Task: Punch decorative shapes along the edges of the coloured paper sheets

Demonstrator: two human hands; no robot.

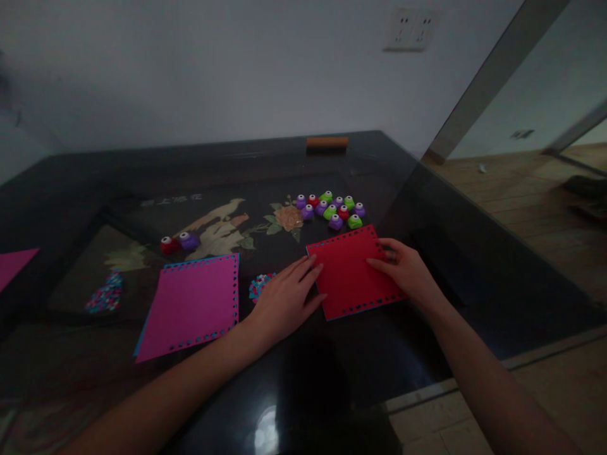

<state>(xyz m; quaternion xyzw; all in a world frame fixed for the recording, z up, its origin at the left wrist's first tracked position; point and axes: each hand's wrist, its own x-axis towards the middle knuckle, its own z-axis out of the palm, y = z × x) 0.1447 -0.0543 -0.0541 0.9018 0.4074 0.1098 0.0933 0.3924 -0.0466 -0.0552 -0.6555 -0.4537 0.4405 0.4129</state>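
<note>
A square red paper sheet [351, 272] with punched holes along its top and bottom edges lies on the dark table, a thin blue edge showing beneath it. At its left side, my left hand [290, 297] touches the edge with fingers stretched and apart. My right hand [405, 268] grips the right edge, thumb on top, some fingers hidden. Close by my left hand is a small heap of coloured paper bits [260, 285]. Farther left lies a pink sheet [194, 306] with holes along several edges, a blue sheet [138, 344] peeking out under it.
Behind the red sheet stand several small purple, green and red eye-topped pieces [332, 210]. Two more pieces [180, 242] are above the pink sheet. Another paper-bit heap [107, 294] lies left. A brown cylinder [327, 143] rests near the wall; a dark flat object [439, 262] sits right.
</note>
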